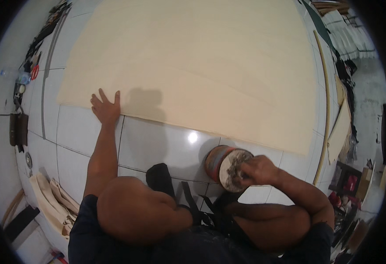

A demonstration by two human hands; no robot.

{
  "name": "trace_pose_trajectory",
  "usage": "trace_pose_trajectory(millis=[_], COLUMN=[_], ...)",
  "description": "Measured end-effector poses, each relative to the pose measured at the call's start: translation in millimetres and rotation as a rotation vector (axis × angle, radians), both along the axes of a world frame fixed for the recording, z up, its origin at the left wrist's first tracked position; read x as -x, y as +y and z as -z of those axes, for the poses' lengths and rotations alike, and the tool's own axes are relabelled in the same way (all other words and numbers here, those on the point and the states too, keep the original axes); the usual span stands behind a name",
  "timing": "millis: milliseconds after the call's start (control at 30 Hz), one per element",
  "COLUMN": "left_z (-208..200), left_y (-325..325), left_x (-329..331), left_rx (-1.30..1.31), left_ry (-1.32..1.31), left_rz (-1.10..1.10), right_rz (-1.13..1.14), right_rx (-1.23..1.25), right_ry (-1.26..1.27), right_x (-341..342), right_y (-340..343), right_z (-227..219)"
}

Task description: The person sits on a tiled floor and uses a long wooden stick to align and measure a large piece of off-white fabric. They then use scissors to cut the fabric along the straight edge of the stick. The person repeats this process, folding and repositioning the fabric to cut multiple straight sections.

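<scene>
A large cream sheet [193, 57], which looks like fabric or thin sheeting, lies spread over the white tile floor. My left hand [106, 108] presses on its near edge at the left, fingers spread and palm down. In front of my right knee stands a round orange and grey can [214, 162]. A pale round lid [226, 175] with dark smears is at its top, on the side toward me. The fingers of my right hand [258, 170] are closed at the middle of this lid; what exactly they pinch is partly hidden.
Folded cream material [52, 204] lies at the lower left. By the left wall are a plastic bottle [17, 76], red-handled scissors [35, 72] and a long grey strip [50, 57]. A long tan strip [325, 105] runs down the right side, beside cardboard pieces [340, 130] and clutter.
</scene>
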State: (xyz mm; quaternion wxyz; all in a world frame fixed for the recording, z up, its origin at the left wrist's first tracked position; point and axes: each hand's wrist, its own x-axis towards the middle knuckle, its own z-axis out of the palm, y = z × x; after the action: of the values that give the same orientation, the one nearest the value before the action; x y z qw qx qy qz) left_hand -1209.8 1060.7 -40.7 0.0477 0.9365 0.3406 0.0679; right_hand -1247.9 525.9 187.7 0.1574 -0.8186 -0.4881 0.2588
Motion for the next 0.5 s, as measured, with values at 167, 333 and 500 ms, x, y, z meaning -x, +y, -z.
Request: trace_pose_trajectory(millis=[167,333,500], left_z=[-1.1,35.6,34.4], left_y=[6.2,45.8,20.6], left_x=[-5.7,5.4,13.7], left_rx=[-0.181,-0.255,-0.19], left_ry=[0.091,-0.014,0.049], left_rz=[-0.018,-0.004,0.057], right_rz=[0.363,0.483,0.461], right_rx=[-0.054,-0.185,-0.165], right_ry=[-0.059,-0.159,-0.204], right_x=[-11.3,-63.0,-101.1], right_y=[-2.3,17.1,8.2], right_z=[-23.7,0.0,29.5])
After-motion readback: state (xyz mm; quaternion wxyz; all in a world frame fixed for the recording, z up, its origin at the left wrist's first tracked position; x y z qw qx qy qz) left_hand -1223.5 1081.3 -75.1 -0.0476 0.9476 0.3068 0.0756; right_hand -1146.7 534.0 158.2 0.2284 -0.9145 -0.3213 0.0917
